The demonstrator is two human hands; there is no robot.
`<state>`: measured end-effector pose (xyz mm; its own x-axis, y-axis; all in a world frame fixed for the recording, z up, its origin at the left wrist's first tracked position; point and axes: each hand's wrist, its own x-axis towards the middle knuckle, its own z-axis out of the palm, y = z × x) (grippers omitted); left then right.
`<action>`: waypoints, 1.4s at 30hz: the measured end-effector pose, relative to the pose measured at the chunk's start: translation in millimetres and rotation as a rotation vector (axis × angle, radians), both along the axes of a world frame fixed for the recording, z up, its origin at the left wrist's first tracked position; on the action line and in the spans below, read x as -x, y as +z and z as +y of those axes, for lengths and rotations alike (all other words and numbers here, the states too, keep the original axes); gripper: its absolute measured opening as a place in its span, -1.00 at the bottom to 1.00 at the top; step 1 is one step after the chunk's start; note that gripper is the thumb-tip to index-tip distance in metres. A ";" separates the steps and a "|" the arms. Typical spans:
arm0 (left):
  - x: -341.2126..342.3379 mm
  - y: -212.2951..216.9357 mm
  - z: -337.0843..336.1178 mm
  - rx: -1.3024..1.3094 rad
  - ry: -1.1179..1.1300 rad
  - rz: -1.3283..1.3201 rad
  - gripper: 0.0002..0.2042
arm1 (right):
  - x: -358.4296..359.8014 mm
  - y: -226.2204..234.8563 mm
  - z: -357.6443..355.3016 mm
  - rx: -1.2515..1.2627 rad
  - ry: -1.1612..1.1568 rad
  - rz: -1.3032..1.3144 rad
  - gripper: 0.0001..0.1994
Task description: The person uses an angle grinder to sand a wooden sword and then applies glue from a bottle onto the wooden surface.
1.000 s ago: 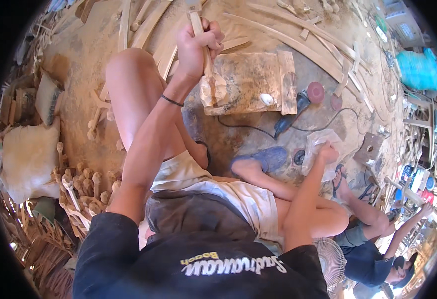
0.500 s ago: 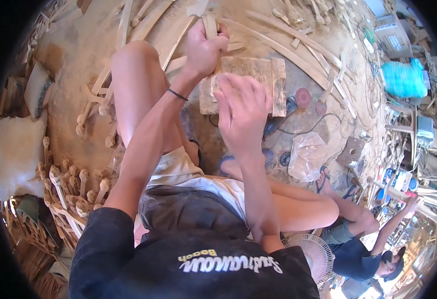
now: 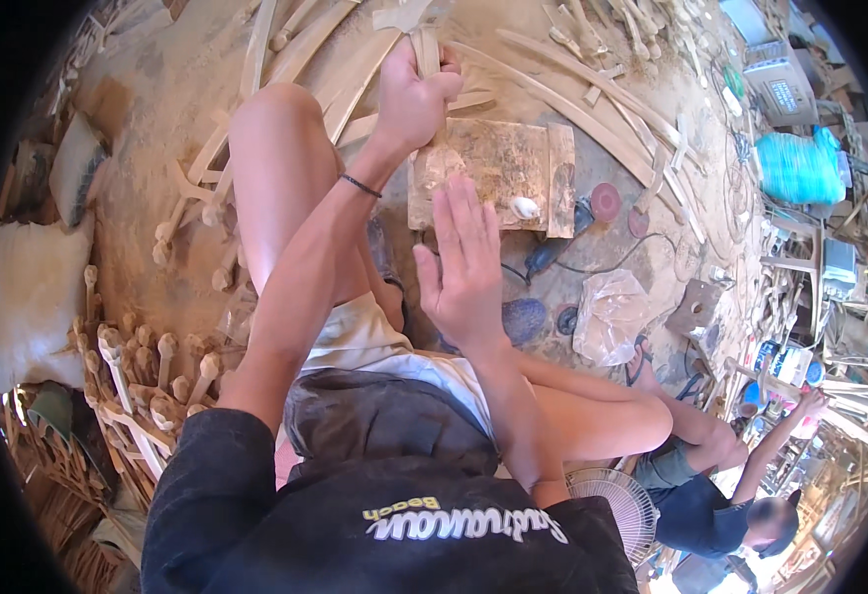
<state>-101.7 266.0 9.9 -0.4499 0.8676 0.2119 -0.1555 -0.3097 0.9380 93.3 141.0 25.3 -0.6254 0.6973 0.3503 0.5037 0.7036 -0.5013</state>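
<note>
My left hand (image 3: 416, 101) is closed around a pale carved wooden piece (image 3: 427, 51), whose wider end sticks out beyond my fist. It is held above the far left corner of a worn wooden block (image 3: 483, 163). My right hand (image 3: 465, 272) holds nothing. Its fingers stretch toward the block's near edge, the fingertips over the block; whether they touch it I cannot tell. A small white object (image 3: 525, 207), too small to name, lies on the block's near right part.
Right of the block lie a dark power tool (image 3: 553, 252) with a cord and a reddish disc (image 3: 604, 202). A clear plastic bag (image 3: 612, 315) is nearer. Long wooden strips (image 3: 562, 94) lie beyond. Turned wooden parts (image 3: 147, 366) stand left. A fan (image 3: 612, 510) and another person (image 3: 701, 510) are at lower right.
My right hand has drawn back toward me and a little left, its curled fingers now straightened. The white object on the block has come into view. My left hand still grips the wooden piece.
</note>
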 end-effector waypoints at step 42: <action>-8.9 10.3 -2.3 0.213 -0.172 -0.388 -0.71 | -18.4 12.7 0.1 -0.099 0.089 0.140 -0.43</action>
<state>-92.8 263.7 20.2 -0.3065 0.9424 -0.1339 -0.5393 -0.0560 0.8402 111.7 141.1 38.0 -0.6233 0.5996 0.5020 0.3676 0.7913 -0.4886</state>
